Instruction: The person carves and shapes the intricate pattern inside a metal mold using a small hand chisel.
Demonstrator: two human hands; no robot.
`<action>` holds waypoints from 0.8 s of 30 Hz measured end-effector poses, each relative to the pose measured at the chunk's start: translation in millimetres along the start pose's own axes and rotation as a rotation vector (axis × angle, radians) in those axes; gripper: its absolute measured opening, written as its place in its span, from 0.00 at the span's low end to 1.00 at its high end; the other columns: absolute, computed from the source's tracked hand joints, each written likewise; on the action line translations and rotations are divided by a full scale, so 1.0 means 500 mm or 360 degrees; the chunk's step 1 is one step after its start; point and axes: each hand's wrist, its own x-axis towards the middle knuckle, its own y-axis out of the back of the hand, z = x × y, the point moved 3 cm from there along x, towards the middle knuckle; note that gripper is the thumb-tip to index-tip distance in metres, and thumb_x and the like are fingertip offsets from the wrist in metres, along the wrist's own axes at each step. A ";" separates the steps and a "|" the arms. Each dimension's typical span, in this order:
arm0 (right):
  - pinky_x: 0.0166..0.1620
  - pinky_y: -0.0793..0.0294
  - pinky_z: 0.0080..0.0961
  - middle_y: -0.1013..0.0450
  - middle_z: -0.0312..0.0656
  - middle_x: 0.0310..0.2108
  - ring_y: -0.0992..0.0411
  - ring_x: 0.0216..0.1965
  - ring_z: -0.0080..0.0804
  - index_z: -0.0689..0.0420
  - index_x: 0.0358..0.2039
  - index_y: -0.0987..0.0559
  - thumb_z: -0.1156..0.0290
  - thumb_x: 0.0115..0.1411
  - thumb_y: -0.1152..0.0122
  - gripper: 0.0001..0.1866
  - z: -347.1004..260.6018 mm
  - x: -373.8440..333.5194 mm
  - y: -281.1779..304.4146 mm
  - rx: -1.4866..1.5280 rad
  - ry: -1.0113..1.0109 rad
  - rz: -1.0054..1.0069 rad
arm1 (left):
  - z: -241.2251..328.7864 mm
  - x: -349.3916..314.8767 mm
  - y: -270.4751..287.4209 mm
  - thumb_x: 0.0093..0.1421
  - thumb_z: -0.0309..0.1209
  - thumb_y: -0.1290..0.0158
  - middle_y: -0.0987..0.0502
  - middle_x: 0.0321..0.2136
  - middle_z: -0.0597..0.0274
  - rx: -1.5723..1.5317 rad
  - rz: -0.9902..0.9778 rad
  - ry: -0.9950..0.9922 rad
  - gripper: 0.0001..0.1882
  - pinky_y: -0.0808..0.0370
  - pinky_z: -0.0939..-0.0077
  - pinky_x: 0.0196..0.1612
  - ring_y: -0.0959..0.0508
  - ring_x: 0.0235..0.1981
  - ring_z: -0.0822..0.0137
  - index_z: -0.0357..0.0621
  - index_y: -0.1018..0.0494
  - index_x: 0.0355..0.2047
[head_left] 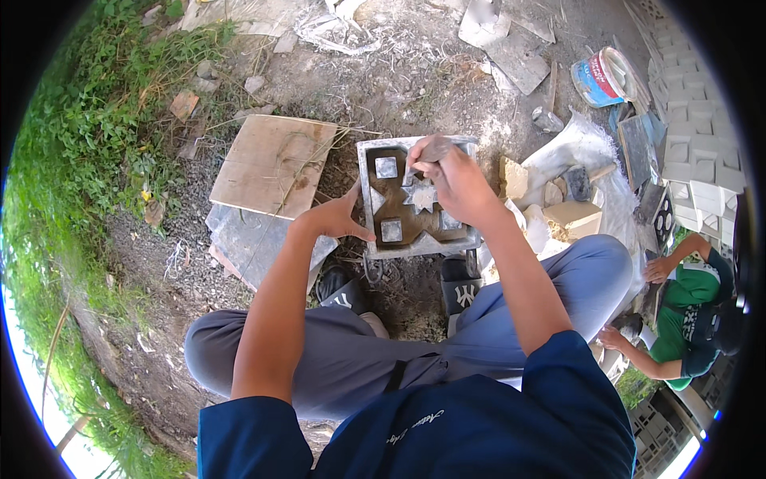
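Head view: left hand (pixel 333 216) braced against, and right hand (pixel 455 182) working over, a grey-rimmed mould (pixel 423 251).

The left hand, partly open with thumb and fingers spread, touches the rim; the mould lies just right of it and beneath the right hand, which is closed, gripping a small grey-brown tool (pixel 434 150) of unclear kind near the central star (pixel 421 198). White lettering marks the dark slippers (pixel 341 289) and blue shirt (pixel 471 431), bodyward of both hands; a printed blue, red and white pail (pixel 592 82) stands beyond, right of the right hand.
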 end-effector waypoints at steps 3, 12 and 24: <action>0.45 0.23 0.31 0.24 0.42 0.41 0.24 0.41 0.36 0.56 0.47 0.28 0.89 0.67 0.52 0.14 0.028 -0.004 -0.025 0.0068 -0.0162 -0.0074 | -0.002 -0.007 0.002 0.45 0.51 0.23 0.39 0.71 0.39 0.0025 0.0003 -0.0004 0.79 0.40 0.62 0.71 0.35 0.70 0.51 0.42 0.72 0.77; 0.44 0.23 0.30 0.23 0.42 0.40 0.24 0.37 0.36 0.57 0.47 0.26 0.90 0.64 0.48 0.15 -0.012 0.007 -0.020 0.0112 0.0018 -0.0107 | -0.010 -0.011 -0.002 0.43 0.52 0.23 0.37 0.69 0.36 0.0107 0.0041 0.0015 0.80 0.38 0.62 0.70 0.33 0.69 0.50 0.42 0.73 0.77; 0.36 0.20 0.25 0.16 0.40 0.39 0.17 0.33 0.32 0.58 0.46 0.24 0.83 0.62 0.34 0.14 -0.102 -0.009 0.011 0.0137 0.0068 0.0180 | 0.018 -0.023 0.008 0.42 0.51 0.22 0.33 0.66 0.36 0.0045 0.0021 0.0052 0.82 0.25 0.60 0.57 0.26 0.61 0.51 0.45 0.75 0.78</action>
